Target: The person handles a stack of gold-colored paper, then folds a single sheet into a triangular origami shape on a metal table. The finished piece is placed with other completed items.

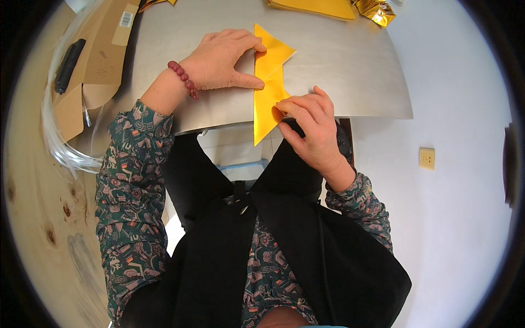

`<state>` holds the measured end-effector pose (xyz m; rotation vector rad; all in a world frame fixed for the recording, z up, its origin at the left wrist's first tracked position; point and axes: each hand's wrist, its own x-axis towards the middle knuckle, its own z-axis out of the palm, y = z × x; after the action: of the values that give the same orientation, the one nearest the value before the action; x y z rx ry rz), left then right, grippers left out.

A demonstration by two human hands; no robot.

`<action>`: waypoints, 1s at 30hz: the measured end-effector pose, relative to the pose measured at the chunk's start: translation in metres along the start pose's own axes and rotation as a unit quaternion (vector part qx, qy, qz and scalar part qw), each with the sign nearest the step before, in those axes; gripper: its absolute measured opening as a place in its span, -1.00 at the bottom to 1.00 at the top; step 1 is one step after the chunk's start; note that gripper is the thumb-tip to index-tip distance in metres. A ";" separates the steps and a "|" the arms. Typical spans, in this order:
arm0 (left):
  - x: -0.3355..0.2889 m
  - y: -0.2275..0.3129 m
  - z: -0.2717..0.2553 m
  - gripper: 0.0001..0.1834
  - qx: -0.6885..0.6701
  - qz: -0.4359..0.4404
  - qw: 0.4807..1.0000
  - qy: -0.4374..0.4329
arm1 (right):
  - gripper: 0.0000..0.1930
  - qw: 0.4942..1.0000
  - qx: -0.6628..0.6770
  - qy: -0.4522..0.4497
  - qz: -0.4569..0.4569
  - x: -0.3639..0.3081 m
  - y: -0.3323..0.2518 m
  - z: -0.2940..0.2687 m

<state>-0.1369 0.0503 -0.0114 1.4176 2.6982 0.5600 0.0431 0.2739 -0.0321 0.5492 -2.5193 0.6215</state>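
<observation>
A sheet of gold foil paper [269,82], folded along a straight left edge with pointed ends, lies at the front of the metal tabletop. Its near tip hangs past the table's edge. My left hand [224,59] rests at its left side, thumb and fingers apart, with the fingertips touching the fold. A dark red bead bracelet [184,79] circles that wrist. At the paper's lower right, my right hand [310,126] pinches a curled corner between thumb and index finger.
A stack of gold paper [317,7] and shiny folded gold pieces [377,12] lie at the table's [372,76] far right. On the left stand an opened cardboard box [104,60], a black marker-like object [70,65] and a bundle of clear plastic strands [49,115]. A wall [448,98] rises on the right.
</observation>
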 end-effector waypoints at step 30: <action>-0.012 0.009 -0.002 -0.04 0.026 0.058 0.998 -0.001 | -0.83 0.992 0.046 -0.057 0.099 0.042 0.007 -0.004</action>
<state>-0.1228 0.0445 -0.0077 1.5946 2.6607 0.4969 0.0074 0.2706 -0.0084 0.3781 -2.6848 0.8030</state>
